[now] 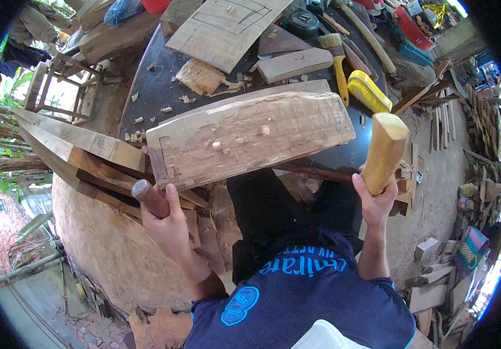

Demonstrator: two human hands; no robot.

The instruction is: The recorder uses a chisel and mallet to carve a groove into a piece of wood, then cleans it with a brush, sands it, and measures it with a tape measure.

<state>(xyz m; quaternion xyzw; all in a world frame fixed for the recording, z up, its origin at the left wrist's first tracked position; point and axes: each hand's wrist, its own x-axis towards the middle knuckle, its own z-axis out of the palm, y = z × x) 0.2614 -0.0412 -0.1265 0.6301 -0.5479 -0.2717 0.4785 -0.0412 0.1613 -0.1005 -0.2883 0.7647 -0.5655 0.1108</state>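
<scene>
A large rough-carved wooden block [250, 136] lies across the edge of a dark workbench [157, 87], its near face chipped and marked with pencil lines. My left hand [169, 224] grips a chisel with a reddish-brown wooden handle [148, 198], held just below the block's left corner; its blade is hidden. My right hand [375, 198] holds a pale wooden mallet [384, 151] upright at the block's right end, apart from the wood.
Wood chips, a flat marked board [227, 29], a small plank [294, 64], a yellow brush [370, 90] and a paintbrush [336, 58] sit on the bench. Long planks [81, 151] jut out at left. Scrap wood litters the ground at right.
</scene>
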